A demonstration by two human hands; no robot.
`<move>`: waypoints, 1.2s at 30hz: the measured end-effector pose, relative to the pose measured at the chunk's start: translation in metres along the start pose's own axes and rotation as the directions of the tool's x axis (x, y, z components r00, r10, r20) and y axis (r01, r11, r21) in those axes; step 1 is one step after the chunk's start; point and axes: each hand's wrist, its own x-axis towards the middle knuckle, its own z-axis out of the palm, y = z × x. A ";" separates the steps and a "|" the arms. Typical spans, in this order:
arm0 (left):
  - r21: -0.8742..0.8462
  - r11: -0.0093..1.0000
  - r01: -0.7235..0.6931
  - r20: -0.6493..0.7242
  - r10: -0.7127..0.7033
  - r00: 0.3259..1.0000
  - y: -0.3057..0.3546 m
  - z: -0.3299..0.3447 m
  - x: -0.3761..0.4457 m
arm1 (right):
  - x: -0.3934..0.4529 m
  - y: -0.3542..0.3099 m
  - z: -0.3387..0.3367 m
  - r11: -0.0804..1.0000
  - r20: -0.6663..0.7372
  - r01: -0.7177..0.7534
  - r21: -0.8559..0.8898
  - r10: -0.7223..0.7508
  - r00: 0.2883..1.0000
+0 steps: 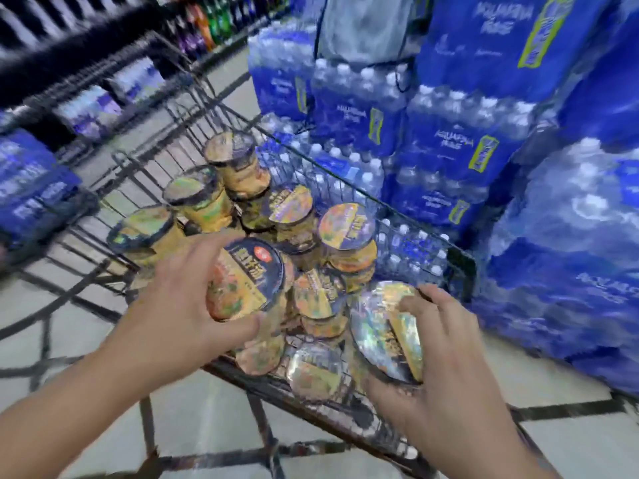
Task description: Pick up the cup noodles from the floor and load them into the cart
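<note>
My left hand (179, 302) fingers wrap 1 cup noodle (247, 281) and my right hand (439, 344) fingers grip another cup (383, 333), both above the cart (460, 261), where many cups (238, 164) beyond my fingers are already loaded.

Cup noodles (238, 167) crowd the cart (460, 267) floor. Bare wire mesh shows at its left. Stacked water packs (449, 133) wall the right side.
</note>
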 end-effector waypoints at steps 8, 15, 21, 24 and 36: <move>0.120 0.989 -0.091 0.029 0.088 0.996 -0.068 0.040 0.092 | 0.089 -0.045 0.098 0.986 0.086 0.057 -0.159 -0.044 0.995; 0.222 0.968 -0.117 0.161 0.082 0.984 -0.087 0.079 0.149 | 0.119 -0.028 0.147 0.945 0.163 0.047 -0.322 0.006 0.987; 0.270 0.955 -0.124 0.224 0.063 0.973 -0.083 0.083 0.148 | 0.111 -0.013 0.148 0.941 0.169 0.084 -0.327 -0.029 0.985; 0.314 0.939 -0.137 0.285 0.044 0.957 -0.083 0.089 0.142 | 0.106 -0.010 0.147 0.939 0.185 0.102 -0.328 -0.041 0.982; 0.039 0.945 -0.324 0.103 0.319 0.942 0.071 0.105 0.087 | -0.004 0.059 0.019 0.976 -0.118 -0.138 -0.166 0.119 0.986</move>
